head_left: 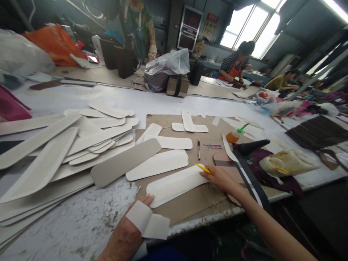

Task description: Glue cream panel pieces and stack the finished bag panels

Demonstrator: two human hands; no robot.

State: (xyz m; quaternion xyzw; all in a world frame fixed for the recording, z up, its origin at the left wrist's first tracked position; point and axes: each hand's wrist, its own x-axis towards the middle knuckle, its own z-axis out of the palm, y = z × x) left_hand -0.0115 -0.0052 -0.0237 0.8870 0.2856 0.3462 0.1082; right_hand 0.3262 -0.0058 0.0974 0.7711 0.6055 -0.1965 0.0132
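My right hand (pixel 219 177) is closed around a slim yellow pencil-like tool (pixel 203 168), whose tip is over the far end of a long white panel (pixel 174 187) with rounded corners. The fingertips of my left hand (pixel 127 226) lie stretched out on the near left end of that panel. A folded white piece (pixel 148 220) covers the thumb side of this hand, and what holds it there is hidden. Beyond lie another white panel (pixel 159 165), a grey panel (pixel 126 162) and a black-capped pen (pixel 199 149). All rest on a brown sheet or beside it.
A loose pile of white panels (pixel 89 134) spreads on the left. To the right are pink-handled tweezers (pixel 214 146), a bottle of amber liquid (pixel 234 136), a black horn-shaped object (pixel 252 146) and a yellowish bag (pixel 288 163). Several people work behind at other tables.
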